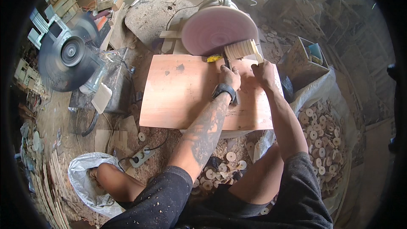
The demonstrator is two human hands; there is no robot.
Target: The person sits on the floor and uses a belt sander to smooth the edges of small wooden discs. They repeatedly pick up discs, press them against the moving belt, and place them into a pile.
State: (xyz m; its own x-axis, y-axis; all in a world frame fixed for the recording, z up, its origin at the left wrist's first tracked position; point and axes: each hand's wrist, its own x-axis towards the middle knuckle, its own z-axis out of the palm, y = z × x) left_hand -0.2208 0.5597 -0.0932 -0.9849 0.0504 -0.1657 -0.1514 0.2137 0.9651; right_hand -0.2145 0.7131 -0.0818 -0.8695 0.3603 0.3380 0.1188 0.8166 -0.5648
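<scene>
Stack of round wooden discs (241, 50), lying on its side as a short roll, pressed w/ its curved side against lower right edge of the pink sanding disc (218, 29). Left hand (229, 78) just below the sanding disc, fingers curled shut round a dark thin rod (226, 62) that runs up to the stack's left end; black wrist strap (224, 90) on that arm. Right hand (263, 71) below-right of the sanding disc, fingers closed on a pale stick (257, 55) at the stack's right end. Both hands resting over the reddish board surface (182, 93) directly in front of the sanding disc. Small yellow bit (214, 58) at the sanding disc's bottom edge, touching the board.

Far left of the sanding disc: grey circular saw blade (70, 55) w/ guard. Right of it: open wooden box (305, 59), then a white sack of small wooden wheels (322, 140). Well below, on sawdust floor: power strip (142, 156), loose wheels (220, 167), another white sack (85, 178).
</scene>
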